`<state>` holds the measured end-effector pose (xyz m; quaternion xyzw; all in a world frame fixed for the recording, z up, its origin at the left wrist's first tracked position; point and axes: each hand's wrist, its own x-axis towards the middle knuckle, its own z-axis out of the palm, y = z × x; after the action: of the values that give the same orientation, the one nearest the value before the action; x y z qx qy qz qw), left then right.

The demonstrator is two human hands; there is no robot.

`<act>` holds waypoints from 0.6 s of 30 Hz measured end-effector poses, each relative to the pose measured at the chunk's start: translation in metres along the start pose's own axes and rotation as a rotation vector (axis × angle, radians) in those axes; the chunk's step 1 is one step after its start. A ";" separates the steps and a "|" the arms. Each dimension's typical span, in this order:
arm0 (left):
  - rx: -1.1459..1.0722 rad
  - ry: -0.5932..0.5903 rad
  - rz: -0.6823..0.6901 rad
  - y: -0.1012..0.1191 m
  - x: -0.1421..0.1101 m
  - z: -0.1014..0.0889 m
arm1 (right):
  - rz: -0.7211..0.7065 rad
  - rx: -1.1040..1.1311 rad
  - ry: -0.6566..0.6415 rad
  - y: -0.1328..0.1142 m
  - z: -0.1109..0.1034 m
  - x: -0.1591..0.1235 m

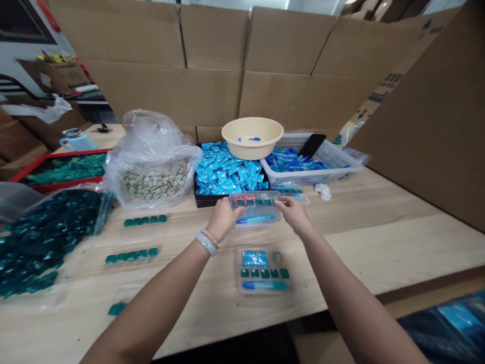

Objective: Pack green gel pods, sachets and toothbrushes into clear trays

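My left hand is closed on the left edge of a clear plastic case. My right hand grips the same case at its right edge. A blue pen lies across the case's near side, with a row of dark green squares and some red print behind it. Nearer to me, between my forearms, lies a second clear case. It holds a blue packet, a small striped piece, several green squares and a blue pen.
Behind the hands stand a black box of blue packets, a cream basin and a white basket of pens. Leftward are a bag of small packets, dark green pieces and a red tray. Cardboard walls border the table.
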<state>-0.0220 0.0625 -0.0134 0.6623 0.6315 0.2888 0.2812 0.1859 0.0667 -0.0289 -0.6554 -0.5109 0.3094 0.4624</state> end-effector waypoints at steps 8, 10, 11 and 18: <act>0.142 0.092 0.040 -0.008 -0.004 0.016 | -0.090 -0.151 -0.159 0.020 0.012 0.018; 0.135 0.097 -0.001 -0.008 0.004 0.017 | 0.016 -0.152 -0.176 0.017 0.011 0.022; 0.131 0.093 -0.019 -0.008 0.009 0.016 | 0.044 -0.168 -0.173 0.015 0.010 0.024; 0.196 0.100 0.075 0.003 0.005 0.002 | -0.059 -0.361 -0.074 -0.007 0.008 0.026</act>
<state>-0.0182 0.0668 -0.0119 0.6947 0.6447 0.2685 0.1723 0.1842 0.0942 -0.0240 -0.7005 -0.5937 0.2230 0.3273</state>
